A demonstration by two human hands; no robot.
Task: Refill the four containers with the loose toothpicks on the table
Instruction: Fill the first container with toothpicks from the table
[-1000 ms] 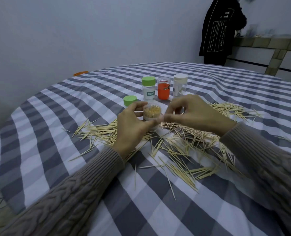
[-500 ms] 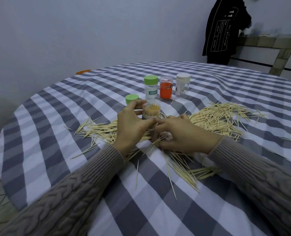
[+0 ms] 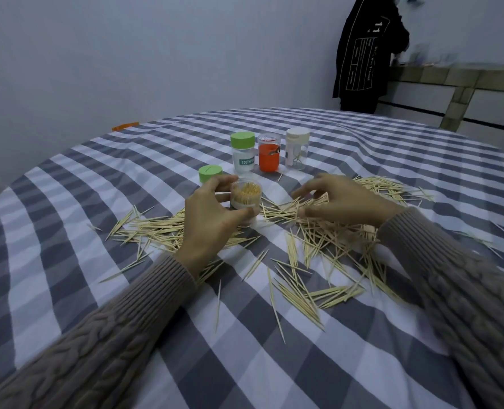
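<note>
While toothpicks [image 3: 318, 231] sprawl, three capped containers [image 3: 270, 154] stand behind.

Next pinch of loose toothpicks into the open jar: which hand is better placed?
Right hand: fingers already on the toothpick pile. The left hand grips the open jar, steadying it.

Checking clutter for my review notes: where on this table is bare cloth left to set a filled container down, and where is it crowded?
Bare tablecloth lies beyond the three standing containers, and left of the loose green lid toward the table edge. The near strip between the two sleeves holds only a few strays. It is crowded between the left hand and right hand, where the loose toothpicks lie thickest.
</note>
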